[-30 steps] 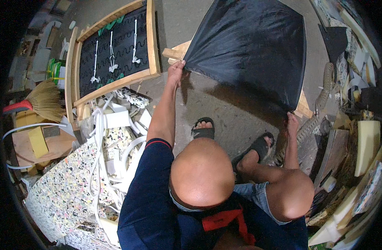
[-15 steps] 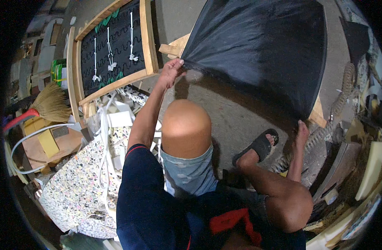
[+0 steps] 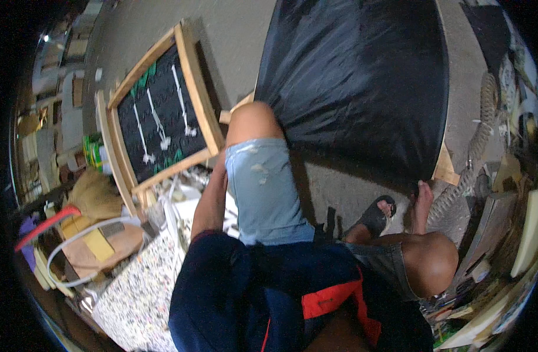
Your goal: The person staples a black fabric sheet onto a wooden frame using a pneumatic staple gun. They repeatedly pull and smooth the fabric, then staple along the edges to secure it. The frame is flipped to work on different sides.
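Observation:
A large sheet of black fabric point(image 3: 357, 76) stretches over a piece with wooden corner parts point(image 3: 445, 167). My right hand point(image 3: 421, 196) grips the lower right corner of the fabric. My left forearm point(image 3: 210, 202) reaches forward along the outside of my raised knee point(image 3: 254, 123), which hides my left hand near the fabric's left side. To the left, a wooden frame point(image 3: 195, 97) holds black webbing, zigzag springs and white cords with knots.
A straw broom point(image 3: 95, 193) and white hose point(image 3: 72, 237) lie at the left beside speckled foam point(image 3: 134, 293). A coiled hose point(image 3: 483, 123) runs along the right, among boards and foam pieces point(image 3: 527, 229). Clutter lines the far left.
My left knee has risen forward and now covers my left hand. My view has shifted, with the wooden frame lower in the picture. My right hand still holds the fabric's corner.

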Demonstrator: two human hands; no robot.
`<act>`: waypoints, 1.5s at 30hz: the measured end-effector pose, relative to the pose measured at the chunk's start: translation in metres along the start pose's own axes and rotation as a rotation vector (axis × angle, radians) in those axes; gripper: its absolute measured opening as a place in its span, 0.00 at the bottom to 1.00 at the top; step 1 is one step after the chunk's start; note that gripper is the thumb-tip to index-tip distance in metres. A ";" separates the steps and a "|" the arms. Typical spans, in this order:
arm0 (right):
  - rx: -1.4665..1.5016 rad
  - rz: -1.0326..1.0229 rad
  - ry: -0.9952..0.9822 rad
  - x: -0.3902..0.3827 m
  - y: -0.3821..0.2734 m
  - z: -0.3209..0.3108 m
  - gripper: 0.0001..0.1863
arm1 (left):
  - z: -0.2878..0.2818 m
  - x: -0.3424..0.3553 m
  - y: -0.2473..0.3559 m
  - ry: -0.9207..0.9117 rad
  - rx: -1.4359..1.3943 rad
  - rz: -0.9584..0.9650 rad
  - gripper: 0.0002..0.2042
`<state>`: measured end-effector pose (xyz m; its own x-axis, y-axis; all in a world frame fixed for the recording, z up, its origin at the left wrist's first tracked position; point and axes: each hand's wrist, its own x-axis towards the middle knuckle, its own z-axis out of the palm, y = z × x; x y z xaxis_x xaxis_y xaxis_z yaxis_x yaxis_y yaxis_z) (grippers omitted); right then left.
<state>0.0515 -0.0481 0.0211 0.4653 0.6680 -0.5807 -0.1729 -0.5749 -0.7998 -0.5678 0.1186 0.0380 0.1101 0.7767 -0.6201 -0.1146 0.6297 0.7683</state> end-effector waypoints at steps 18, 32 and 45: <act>-0.136 -0.159 0.115 -0.050 -0.022 0.011 0.16 | -0.013 -0.020 0.109 0.025 0.486 -0.082 0.11; -0.089 -0.325 0.188 -0.063 -0.056 0.012 0.13 | 0.476 0.045 0.013 -0.842 1.675 1.062 0.38; 0.107 0.140 0.163 -0.052 -0.064 0.016 0.11 | 0.487 0.038 -0.002 -0.883 1.747 1.196 0.40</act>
<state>0.0248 -0.0384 0.1000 0.5628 0.4954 -0.6616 -0.3321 -0.5975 -0.7299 -0.0825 0.1401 0.0899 0.9806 0.1616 -0.1110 0.1859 -0.9467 0.2631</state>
